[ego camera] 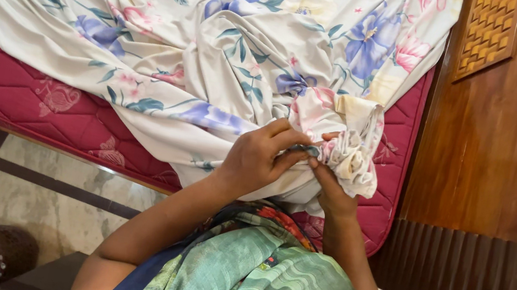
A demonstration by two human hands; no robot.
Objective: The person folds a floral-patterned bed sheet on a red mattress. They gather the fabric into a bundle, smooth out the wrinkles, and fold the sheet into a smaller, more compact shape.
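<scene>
Crimson quilted mattress fills the bed, beside a dark wooden headboard. Spread across it lies a cream floral sheet, one corner bunched up near the mattress edge. Left hand pinches that corner with closed fingers; right hand clasps it from beneath.

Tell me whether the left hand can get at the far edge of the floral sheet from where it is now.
Probably not without leaning: the left hand is gripping the bunched corner of the floral sheet with the right hand, and the sheet's far edge lies across the red mattress.
</scene>
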